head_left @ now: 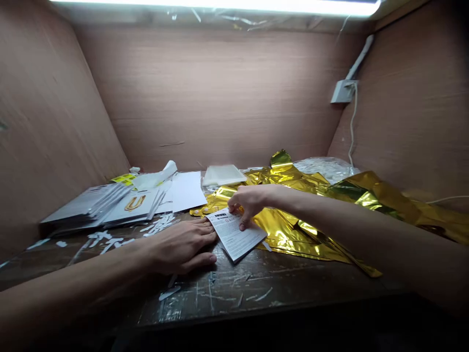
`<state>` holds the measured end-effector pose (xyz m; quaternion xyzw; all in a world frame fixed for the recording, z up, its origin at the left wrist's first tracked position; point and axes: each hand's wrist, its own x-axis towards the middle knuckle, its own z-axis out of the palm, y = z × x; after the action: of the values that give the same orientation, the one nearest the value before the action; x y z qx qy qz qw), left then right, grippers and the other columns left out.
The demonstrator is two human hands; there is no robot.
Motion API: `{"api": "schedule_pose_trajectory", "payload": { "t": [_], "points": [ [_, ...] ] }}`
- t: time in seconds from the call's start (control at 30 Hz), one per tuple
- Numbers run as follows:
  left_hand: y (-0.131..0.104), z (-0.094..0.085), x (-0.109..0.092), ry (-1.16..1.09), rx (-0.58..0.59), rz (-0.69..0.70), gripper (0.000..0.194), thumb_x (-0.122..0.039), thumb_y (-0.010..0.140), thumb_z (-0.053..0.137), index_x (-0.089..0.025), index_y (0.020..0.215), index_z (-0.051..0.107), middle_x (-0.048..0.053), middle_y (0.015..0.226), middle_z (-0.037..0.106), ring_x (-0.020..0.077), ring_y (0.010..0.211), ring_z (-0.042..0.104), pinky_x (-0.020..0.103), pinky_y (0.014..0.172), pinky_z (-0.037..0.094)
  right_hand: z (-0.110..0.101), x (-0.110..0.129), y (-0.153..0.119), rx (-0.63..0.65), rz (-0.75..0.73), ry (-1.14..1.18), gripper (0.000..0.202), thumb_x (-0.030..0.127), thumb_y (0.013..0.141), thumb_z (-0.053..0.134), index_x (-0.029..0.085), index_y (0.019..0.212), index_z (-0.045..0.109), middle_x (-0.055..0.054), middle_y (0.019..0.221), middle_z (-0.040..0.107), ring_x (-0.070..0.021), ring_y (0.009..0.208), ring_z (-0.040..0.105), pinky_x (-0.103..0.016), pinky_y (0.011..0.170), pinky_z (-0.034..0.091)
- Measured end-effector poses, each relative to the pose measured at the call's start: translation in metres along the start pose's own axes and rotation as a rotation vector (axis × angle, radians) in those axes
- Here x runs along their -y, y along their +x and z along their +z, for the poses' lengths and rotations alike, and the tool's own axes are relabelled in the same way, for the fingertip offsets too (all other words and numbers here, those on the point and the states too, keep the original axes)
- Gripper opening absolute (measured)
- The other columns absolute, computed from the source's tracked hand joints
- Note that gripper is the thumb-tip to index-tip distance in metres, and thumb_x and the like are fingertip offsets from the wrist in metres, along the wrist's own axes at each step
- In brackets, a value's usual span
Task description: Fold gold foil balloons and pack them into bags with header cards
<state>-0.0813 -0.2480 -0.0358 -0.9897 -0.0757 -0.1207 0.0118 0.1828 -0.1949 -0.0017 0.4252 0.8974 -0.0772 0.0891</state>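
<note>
A folded printed paper [238, 239] lies on the dark table, partly beside the gold foil sheets [282, 234]. My left hand [186, 244] rests flat on the table at the paper's left edge, its fingers stretched out and its thumb apart. Over the top of the paper is my right hand [251, 203], with thumb and fingers bent and touching its upper part. Whether the fingers pinch the paper cannot be made out. Behind my right hand and under my right forearm spreads the shiny gold foil.
Stacks of bagged cards [82, 203] and a white sheet [188, 190] lie at the left. Farther back are a pale flat packet [224, 175] and a clear plastic bag [324, 168]. White scraps [104, 238] litter the table [256, 293]. Wooden panels surround it; a socket box [342, 92] hangs right.
</note>
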Motion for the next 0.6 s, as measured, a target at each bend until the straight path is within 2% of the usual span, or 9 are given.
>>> {"api": "schedule_pose_trajectory", "payload": {
  "t": [0.07, 0.1, 0.17, 0.2, 0.27, 0.4, 0.5, 0.53, 0.6],
  "points": [
    [-0.007, -0.005, 0.007, -0.039, 0.006, 0.009, 0.028, -0.037, 0.097, 0.057, -0.021, 0.113, 0.074, 0.012, 0.115, 0.076, 0.0249, 0.109, 0.07, 0.036, 0.1, 0.051, -0.002, 0.007, 0.003, 0.029, 0.022, -0.023, 0.065, 0.053, 0.06, 0.093, 0.021, 0.114, 0.073, -0.002, 0.097, 0.072, -0.0166, 0.077, 0.059, -0.027, 0.065, 0.04],
    [-0.008, -0.007, 0.012, -0.041, -0.036, -0.06, 0.029, -0.035, 0.098, 0.054, -0.021, 0.111, 0.075, 0.011, 0.111, 0.077, 0.024, 0.105, 0.071, 0.035, 0.095, 0.053, -0.004, 0.009, 0.005, 0.035, 0.019, -0.035, 0.064, 0.05, 0.059, 0.094, 0.021, 0.112, 0.073, -0.002, 0.096, 0.071, -0.0164, 0.076, 0.059, -0.027, 0.064, 0.039],
    [-0.004, -0.008, 0.024, 0.001, -0.209, -0.377, 0.034, -0.037, 0.1, 0.05, -0.018, 0.094, 0.078, 0.009, 0.09, 0.078, 0.0206, 0.082, 0.071, 0.032, 0.078, 0.052, -0.006, 0.014, 0.009, 0.029, 0.004, -0.065, 0.06, 0.046, 0.057, 0.096, 0.02, 0.107, 0.074, -0.001, 0.091, 0.069, -0.0166, 0.074, 0.057, -0.027, 0.063, 0.039],
    [0.0, -0.007, 0.031, 0.001, -0.234, -0.52, 0.036, -0.04, 0.099, 0.052, -0.017, 0.091, 0.078, 0.008, 0.083, 0.077, 0.0197, 0.074, 0.069, 0.031, 0.072, 0.05, -0.007, 0.016, 0.011, 0.015, -0.008, -0.078, 0.06, 0.043, 0.055, 0.097, 0.021, 0.106, 0.074, 0.0, 0.089, 0.068, -0.0169, 0.074, 0.057, -0.028, 0.063, 0.038],
    [0.014, -0.001, 0.042, -0.107, -0.149, -0.657, 0.032, -0.042, 0.094, 0.059, -0.017, 0.09, 0.078, 0.006, 0.077, 0.076, 0.0178, 0.068, 0.065, 0.029, 0.066, 0.045, -0.007, 0.02, 0.014, -0.025, -0.034, -0.089, 0.064, 0.037, 0.052, 0.099, 0.022, 0.108, 0.074, 0.001, 0.087, 0.066, -0.0177, 0.075, 0.057, -0.028, 0.062, 0.038],
    [0.039, 0.008, 0.062, -0.255, 0.054, -0.701, 0.021, -0.037, 0.075, 0.075, -0.018, 0.082, 0.077, 0.001, 0.072, 0.071, 0.0161, 0.065, 0.058, 0.026, 0.06, 0.037, -0.006, 0.026, 0.013, -0.097, -0.023, -0.059, 0.087, 0.028, 0.047, 0.1, 0.025, 0.128, 0.066, 0.0, 0.096, 0.063, -0.0209, 0.085, 0.058, -0.027, 0.064, 0.039],
    [0.045, 0.007, 0.075, -0.344, 0.196, -0.725, 0.023, -0.04, 0.073, 0.075, -0.018, 0.072, 0.072, -0.002, 0.061, 0.061, 0.014, 0.058, 0.048, 0.026, 0.055, 0.031, -0.004, 0.023, 0.012, -0.095, -0.005, -0.004, 0.097, 0.026, 0.046, 0.099, 0.023, 0.134, 0.059, -0.003, 0.108, 0.062, -0.0238, 0.095, 0.059, -0.028, 0.071, 0.043],
    [0.044, 0.006, 0.078, -0.386, 0.218, -0.714, 0.026, -0.043, 0.074, 0.075, -0.017, 0.071, 0.07, -0.002, 0.06, 0.057, 0.0134, 0.057, 0.045, 0.026, 0.055, 0.029, -0.003, 0.021, 0.012, -0.109, -0.009, 0.016, 0.099, 0.026, 0.045, 0.099, 0.021, 0.135, 0.058, -0.005, 0.112, 0.062, -0.025, 0.1, 0.058, -0.029, 0.074, 0.045],
    [0.043, 0.005, 0.083, -0.475, 0.187, -0.671, 0.033, -0.049, 0.078, 0.072, -0.017, 0.07, 0.068, -0.003, 0.059, 0.053, 0.0125, 0.056, 0.041, 0.027, 0.054, 0.027, 0.0, 0.017, 0.011, -0.161, -0.013, 0.043, 0.101, 0.026, 0.043, 0.099, 0.019, 0.134, 0.057, -0.007, 0.119, 0.06, -0.0272, 0.107, 0.057, -0.03, 0.081, 0.046]
  ]
}}
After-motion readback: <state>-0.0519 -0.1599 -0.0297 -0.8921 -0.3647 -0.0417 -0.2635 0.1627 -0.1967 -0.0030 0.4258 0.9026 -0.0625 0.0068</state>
